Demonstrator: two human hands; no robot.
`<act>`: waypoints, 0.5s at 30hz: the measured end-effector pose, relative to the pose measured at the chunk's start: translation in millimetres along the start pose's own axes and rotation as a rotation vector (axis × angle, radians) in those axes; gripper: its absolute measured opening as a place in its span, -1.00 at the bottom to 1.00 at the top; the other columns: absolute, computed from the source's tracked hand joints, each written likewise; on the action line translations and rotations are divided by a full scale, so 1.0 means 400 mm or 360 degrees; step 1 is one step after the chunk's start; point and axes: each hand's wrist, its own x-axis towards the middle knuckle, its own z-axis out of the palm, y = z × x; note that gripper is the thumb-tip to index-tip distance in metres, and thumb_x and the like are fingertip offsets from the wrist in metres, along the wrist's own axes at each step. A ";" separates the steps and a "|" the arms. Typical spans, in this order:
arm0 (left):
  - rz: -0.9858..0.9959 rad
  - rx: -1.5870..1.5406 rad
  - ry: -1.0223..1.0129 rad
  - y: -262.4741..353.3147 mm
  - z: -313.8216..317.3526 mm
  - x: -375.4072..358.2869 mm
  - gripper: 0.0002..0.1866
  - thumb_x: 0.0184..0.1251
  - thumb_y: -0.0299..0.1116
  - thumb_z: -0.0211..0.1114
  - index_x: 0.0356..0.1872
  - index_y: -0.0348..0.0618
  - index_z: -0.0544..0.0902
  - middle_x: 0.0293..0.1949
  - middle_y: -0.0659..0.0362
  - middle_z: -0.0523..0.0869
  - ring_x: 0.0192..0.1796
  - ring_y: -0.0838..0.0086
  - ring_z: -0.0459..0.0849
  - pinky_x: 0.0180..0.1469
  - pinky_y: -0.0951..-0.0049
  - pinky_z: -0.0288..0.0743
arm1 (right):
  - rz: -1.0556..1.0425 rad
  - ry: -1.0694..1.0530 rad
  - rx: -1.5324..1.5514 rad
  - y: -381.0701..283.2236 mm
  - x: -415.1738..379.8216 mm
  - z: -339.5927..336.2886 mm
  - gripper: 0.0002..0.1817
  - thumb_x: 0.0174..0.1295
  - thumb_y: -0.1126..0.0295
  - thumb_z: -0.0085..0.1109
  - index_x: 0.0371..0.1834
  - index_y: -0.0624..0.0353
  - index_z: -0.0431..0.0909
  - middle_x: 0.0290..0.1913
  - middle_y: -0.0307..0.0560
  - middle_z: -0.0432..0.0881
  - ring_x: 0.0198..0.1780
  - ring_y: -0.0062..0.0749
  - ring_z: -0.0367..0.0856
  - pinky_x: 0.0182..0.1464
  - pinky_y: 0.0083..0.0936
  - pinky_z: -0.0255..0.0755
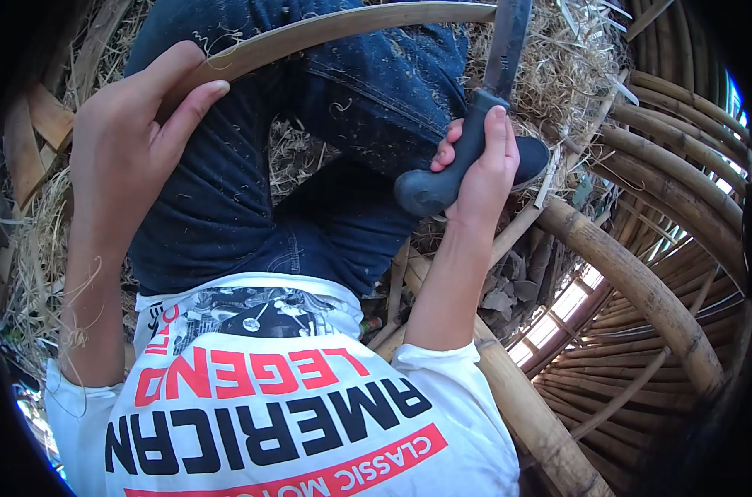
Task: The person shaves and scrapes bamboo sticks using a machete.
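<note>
My left hand (135,124) pinches the near end of a long, thin bamboo strip (326,31) between thumb and fingers. The strip bows across my thighs toward the upper right. My right hand (488,170) is wrapped around the dark handle of a large knife (504,54), whose blade points up and runs out of the top of the view. Against the blade, the strip's far end overlaps the metal in this view. Fine curled shavings cling to the strip near my left thumb and to my dark jeans (343,108).
Pale shavings (550,58) cover the ground beyond my legs. To the right stand thick bamboo poles (633,282) and curved bamboo slats (633,389). Flat bamboo pieces (48,116) lie at the far left, beside more shavings.
</note>
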 end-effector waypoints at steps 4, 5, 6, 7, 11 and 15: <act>-0.0029 0.0020 -0.0017 -0.003 0.003 0.000 -0.75 0.35 -0.17 0.38 -0.15 -0.12 0.65 -0.52 0.03 0.61 -0.51 0.20 0.60 -0.42 0.32 0.39 | 0.0045 0.0041 -0.0019 -0.006 -0.005 -0.018 -0.69 0.54 0.13 0.02 -0.17 0.19 0.43 -0.50 -0.12 0.54 -0.65 -0.56 0.49 -0.67 -0.59 0.45; -0.0022 -0.0007 0.0014 0.001 0.005 0.002 -0.75 0.35 -0.17 0.38 -0.15 -0.12 0.65 -0.52 0.02 0.61 -0.51 0.18 0.59 -0.43 0.31 0.38 | 0.0012 0.0014 -0.0021 -0.007 -0.005 -0.025 -0.68 0.53 0.12 0.03 -0.15 0.19 0.43 -0.49 -0.12 0.54 -0.65 -0.56 0.49 -0.67 -0.59 0.44; -0.0021 -0.0026 0.0043 0.001 0.004 -0.002 -0.75 0.34 -0.17 0.38 -0.15 -0.12 0.65 -0.52 0.02 0.62 -0.51 0.17 0.59 -0.43 0.31 0.38 | 0.0022 0.0004 -0.0022 -0.003 -0.010 -0.020 -0.68 0.53 0.12 0.03 -0.15 0.19 0.43 -0.49 -0.12 0.54 -0.65 -0.56 0.49 -0.67 -0.59 0.44; -0.0028 -0.0018 0.0036 -0.002 0.002 -0.005 -0.75 0.34 -0.17 0.38 -0.15 -0.12 0.65 -0.52 0.02 0.62 -0.51 0.17 0.59 -0.43 0.31 0.38 | 0.0049 0.0005 -0.0021 0.004 -0.017 -0.011 -0.68 0.53 0.12 0.03 -0.15 0.19 0.43 -0.49 -0.12 0.54 -0.65 -0.56 0.49 -0.68 -0.58 0.44; -0.0008 0.0011 0.0026 -0.002 0.003 0.003 -0.74 0.34 -0.16 0.38 -0.14 -0.11 0.65 -0.51 0.01 0.62 -0.50 0.15 0.59 -0.43 0.30 0.39 | 0.0063 0.0014 -0.0058 0.003 -0.027 -0.027 -0.68 0.54 0.12 0.02 -0.15 0.18 0.42 -0.49 -0.12 0.53 -0.66 -0.56 0.48 -0.68 -0.58 0.43; -0.0019 0.0039 0.0007 0.005 -0.003 0.000 -0.75 0.35 -0.15 0.37 -0.15 -0.09 0.64 -0.50 0.01 0.63 -0.48 0.12 0.62 -0.41 0.26 0.41 | 0.0110 -0.0009 0.0007 0.015 -0.042 0.002 -0.68 0.54 0.12 0.01 -0.18 0.18 0.41 -0.50 -0.12 0.53 -0.66 -0.55 0.48 -0.68 -0.59 0.42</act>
